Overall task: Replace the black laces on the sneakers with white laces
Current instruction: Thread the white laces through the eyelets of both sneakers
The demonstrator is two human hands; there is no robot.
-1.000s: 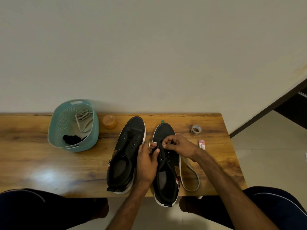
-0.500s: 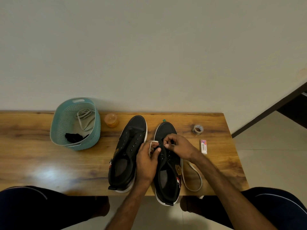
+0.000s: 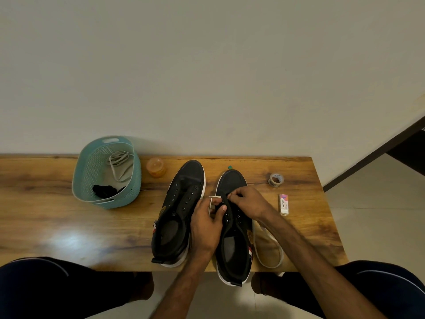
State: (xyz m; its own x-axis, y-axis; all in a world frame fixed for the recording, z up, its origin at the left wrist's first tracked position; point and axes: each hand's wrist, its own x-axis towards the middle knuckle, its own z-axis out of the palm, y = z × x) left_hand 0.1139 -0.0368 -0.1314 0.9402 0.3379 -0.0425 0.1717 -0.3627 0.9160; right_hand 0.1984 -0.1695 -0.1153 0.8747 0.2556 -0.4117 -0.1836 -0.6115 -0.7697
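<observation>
Table (image 3: pixel 46 217): left shoe (image 3: pixel 181 196), right shoe (image 3: pixel 232 180) side by side, centre. From the pair: basket (image 3: pixel 128 196) 10 o'clock, jar (image 3: pixel 156 167) 11, tape (image 3: pixel 275 180) 2, eraser (image 3: pixel 284 204) 3, lace (image 3: pixel 282 255) 4, looped just beside right shoe.

left grip (image 3: pixel 207 224): curled, pinching | right grip (image 3: pixel 247 200): curled, pinching | grips nearly touching
</observation>
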